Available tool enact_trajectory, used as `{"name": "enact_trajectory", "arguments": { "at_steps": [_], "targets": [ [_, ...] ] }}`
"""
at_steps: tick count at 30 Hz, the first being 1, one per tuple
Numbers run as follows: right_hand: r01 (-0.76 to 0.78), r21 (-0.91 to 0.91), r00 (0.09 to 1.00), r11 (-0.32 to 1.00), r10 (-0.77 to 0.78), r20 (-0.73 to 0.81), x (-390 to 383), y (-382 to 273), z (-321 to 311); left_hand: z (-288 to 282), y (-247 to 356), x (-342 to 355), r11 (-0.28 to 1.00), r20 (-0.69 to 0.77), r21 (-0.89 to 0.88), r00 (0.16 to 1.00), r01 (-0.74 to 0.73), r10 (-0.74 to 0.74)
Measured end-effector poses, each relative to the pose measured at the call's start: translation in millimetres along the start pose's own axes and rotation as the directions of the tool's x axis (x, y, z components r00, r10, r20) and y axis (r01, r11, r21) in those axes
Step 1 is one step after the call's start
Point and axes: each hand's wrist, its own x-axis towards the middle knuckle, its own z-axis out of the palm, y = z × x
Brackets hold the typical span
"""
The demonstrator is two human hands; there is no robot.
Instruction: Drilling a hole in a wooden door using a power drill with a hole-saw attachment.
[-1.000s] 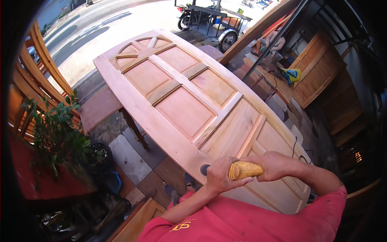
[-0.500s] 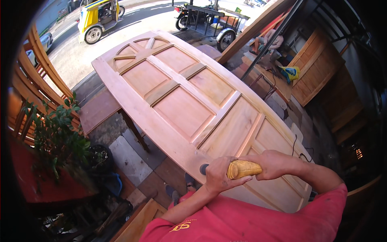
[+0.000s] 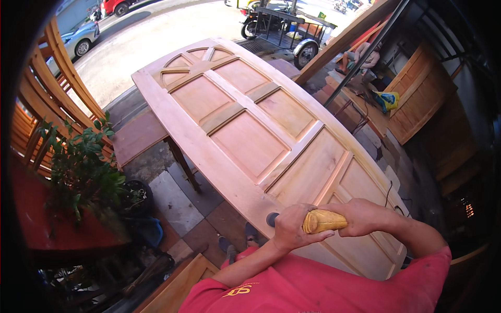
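A large panelled wooden door [image 3: 250, 193] with a sunburst pattern at its far end lies flat in front of me. Over its near end, both my hands grip a yellow power tool [image 3: 324, 221] with a rounded body; its lower side is hidden. My left hand [image 3: 293, 227] wraps round its left part, where a dark round knob [image 3: 271, 219] sticks out. My right hand [image 3: 360, 217] is closed round the other end. Past my right wrist, a thin black cord [image 3: 389, 193] curls at the door's edge. I cannot see whether the tool touches the wood.
A wooden board [image 3: 141, 136] juts out from under the door's left side. Left of that stand a potted plant [image 3: 86, 167] and curved wooden frames [image 3: 62, 99]. Another person [image 3: 364, 56] sits at the far right, near leaning door panels [image 3: 422, 96]. A motorcycle cart [image 3: 292, 34] stands by the road.
The view has shifted, so the door and my hands appear slightly further right. The yellow vehicle on the road has gone from its place; a red one shows. Both hands keep their grip.
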Motion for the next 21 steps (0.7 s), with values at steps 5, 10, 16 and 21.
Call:
{"name": "enact_trajectory", "arguments": {
  "at_steps": [5, 10, 16, 21],
  "targets": [
    [-0.031, -0.008, 0.999, 0.999, 0.032, 0.021, -0.3, 0.7, -0.3, -0.2, 0.4, -0.5, 0.999, 0.009, 0.034, 1.0, 0.009, -0.009],
    [-0.019, -0.014, 1.0, 1.0, 0.019, 0.013, 0.3, 0.5, -1.0, -1.7, 1.0, -0.8, 0.998, 0.027, 0.058, 1.0, -0.003, 0.001],
    [-0.032, -0.023, 0.999, 0.999, 0.032, 0.025, 1.8, 0.7, -0.7, -0.8, 0.2, 1.0, 0.997, 0.01, 0.069, 1.0, -0.019, 0.018],
    [-0.039, -0.019, 0.999, 0.999, 0.04, 0.032, -0.5, -4.4, -2.9, -2.6, 3.7, 2.3, 0.999, -0.008, 0.049, 1.0, -0.02, 0.021]
  ]
}}
